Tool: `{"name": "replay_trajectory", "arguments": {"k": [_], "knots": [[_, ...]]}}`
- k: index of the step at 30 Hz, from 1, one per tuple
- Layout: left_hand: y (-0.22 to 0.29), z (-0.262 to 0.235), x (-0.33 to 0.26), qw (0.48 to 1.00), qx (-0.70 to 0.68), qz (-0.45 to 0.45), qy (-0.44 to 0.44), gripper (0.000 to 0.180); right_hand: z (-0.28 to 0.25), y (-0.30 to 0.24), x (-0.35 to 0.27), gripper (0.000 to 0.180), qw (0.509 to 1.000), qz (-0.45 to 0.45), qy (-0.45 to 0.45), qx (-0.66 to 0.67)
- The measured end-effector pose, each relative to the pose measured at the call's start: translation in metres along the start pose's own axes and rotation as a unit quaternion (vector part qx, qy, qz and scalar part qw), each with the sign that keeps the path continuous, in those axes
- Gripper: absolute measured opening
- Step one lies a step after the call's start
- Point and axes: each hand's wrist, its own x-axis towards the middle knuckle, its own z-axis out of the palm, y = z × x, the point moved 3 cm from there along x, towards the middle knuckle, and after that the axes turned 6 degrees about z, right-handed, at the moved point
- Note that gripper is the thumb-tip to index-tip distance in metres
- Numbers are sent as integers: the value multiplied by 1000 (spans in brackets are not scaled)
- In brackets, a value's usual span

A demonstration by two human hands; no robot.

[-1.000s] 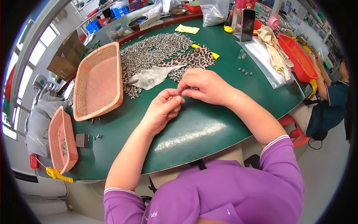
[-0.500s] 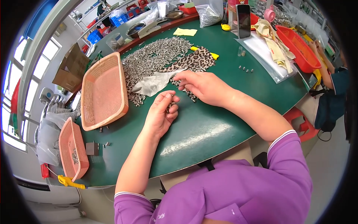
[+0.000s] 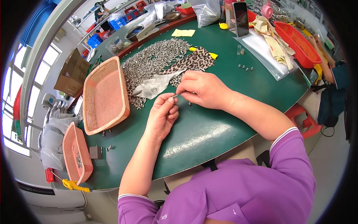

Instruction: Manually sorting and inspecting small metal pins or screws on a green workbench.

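Observation:
My left hand (image 3: 162,114) is closed, with a small silvery metal pin (image 3: 175,96) held at the thumb and fingertip. Close beside it, my right hand (image 3: 206,89) has its fingers drawn together at the pin's other end; what else they hold is hidden. Just beyond both hands lies a crumpled grey cloth (image 3: 153,86). A leopard-print cloth (image 3: 197,59) rests against a large pile of small metal parts (image 3: 149,56) on the green table (image 3: 209,119). Part of that pile is covered by the cloths and my right hand.
Two pink baskets, one large (image 3: 104,95) and one small (image 3: 69,153), stand at the left. A dark block (image 3: 96,152) sits beside the smaller one. Rightward are a phone (image 3: 240,18), plastic sheets (image 3: 261,52), a red basket (image 3: 298,44) and another person's arm (image 3: 321,56).
My right hand's fingers have closed and come down to meet my left fingertips. The pin now shows between the two hands. The whole view has shifted slightly.

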Motion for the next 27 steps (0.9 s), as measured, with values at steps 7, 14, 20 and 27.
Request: {"name": "replay_trajectory", "arguments": {"k": [7, 14, 20, 27], "knots": [[1, -1, 1, 989, 137, 57, 14, 12, 5, 2, -3, 9, 1000, -5, -15, -3], [3, -2, 2, 981, 177, 70, 38, 13, 7, 6, -2, 6, 991, 108, -59, 51], [13, -25, 10, 989, -31, 40, 138, 7, 3, 28, 1, 9, 994, 74, 24, -72], [6, -12, 1, 992, -45, 1, 114, 11, 23, 9, -6, 15, 985, 77, -71, -139]]}}
